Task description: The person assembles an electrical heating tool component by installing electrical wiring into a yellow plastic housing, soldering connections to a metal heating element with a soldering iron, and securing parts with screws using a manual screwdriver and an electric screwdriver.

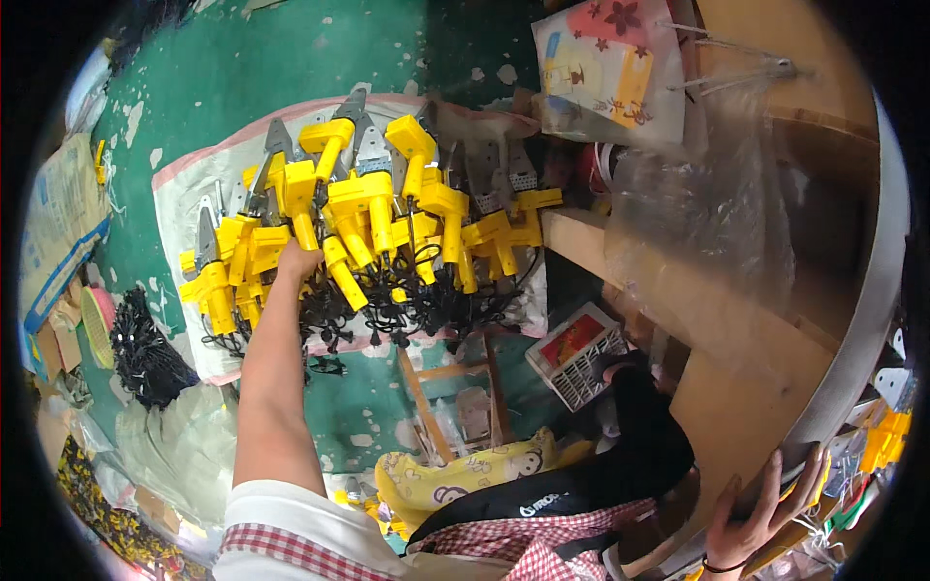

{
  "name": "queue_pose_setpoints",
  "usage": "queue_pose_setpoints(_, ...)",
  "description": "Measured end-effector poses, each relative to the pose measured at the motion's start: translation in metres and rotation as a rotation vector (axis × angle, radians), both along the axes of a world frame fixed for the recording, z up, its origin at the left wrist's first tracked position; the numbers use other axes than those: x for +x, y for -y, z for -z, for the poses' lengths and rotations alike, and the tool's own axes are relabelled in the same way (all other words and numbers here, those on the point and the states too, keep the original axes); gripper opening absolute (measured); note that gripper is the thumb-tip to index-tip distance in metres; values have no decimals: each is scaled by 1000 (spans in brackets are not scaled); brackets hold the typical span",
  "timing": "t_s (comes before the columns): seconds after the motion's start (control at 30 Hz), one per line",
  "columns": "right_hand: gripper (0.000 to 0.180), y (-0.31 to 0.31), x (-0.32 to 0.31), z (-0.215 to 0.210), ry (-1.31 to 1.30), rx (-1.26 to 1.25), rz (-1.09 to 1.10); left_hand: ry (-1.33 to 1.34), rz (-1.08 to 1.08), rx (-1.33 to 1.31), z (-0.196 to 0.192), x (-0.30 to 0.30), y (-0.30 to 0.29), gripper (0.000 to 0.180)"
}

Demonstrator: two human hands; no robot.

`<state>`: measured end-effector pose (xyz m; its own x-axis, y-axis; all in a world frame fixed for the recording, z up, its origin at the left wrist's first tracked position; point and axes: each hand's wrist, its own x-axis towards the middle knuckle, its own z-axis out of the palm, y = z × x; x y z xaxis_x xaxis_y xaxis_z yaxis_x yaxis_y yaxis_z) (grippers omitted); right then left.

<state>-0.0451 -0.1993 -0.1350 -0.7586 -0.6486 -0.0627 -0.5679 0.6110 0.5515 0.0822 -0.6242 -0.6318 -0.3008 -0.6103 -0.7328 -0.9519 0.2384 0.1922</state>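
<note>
My left hand (pixel 299 259) reaches into a heap of yellow corded tools with flat grey metal blades, which look like pipe welding irons. It is closed at the lower end of the handle of one yellow pipe welding iron (pixel 303 228); some of its fingers are hidden. Around it lie several more irons, one with a pointed grey blade (pixel 207 237). Their black cords (pixel 426 305) bunch at the near side of the heap. At the lower right, my right hand (pixel 760 518) rests with fingers apart against the grey curved edge (pixel 823 387) of a bench.
A white sack sheet (pixel 179 208) lies beneath the heap on the green, paint-chipped floor (pixel 242 58). Nearer stand a wooden stool frame (pixel 446 371) and a white plastic basket (pixel 581 378). Cardboard (pixel 746 407) and clear plastic (pixel 707 223) fill the right. Black cords (pixel 145 349) are bundled at left.
</note>
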Motion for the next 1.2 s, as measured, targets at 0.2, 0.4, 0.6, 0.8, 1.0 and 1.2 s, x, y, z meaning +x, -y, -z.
queue_pose_setpoints(0.2, 44, 10, 1, 0, 8, 16, 12, -253, -410, 510, -25, 11, 17, 39)
queue_pose_setpoints(0.4, 44, 13, 3, 3, 20, -32, 89, -488, -798, 609, -37, 12, 24, 25)
queue_pose_setpoints(0.6, 45, 17, 1, 7, 33, -71, 67, -578, -828, 507, -67, -15, 26, 26)
queue_pose_setpoints(0.8, 49, 20, 0, 5, 42, -129, 72, -242, -166, 179, -71, 20, 2, 26)
queue_pose_setpoints(1.0, 49, 27, 0, 5, 63, -146, 84, -877, -1133, 712, -95, 9, -12, 15)
queue_pose_setpoints(1.2, 51, 22, -1, 7, 60, -160, 92, -798, -774, 380, -149, 43, -69, 14)
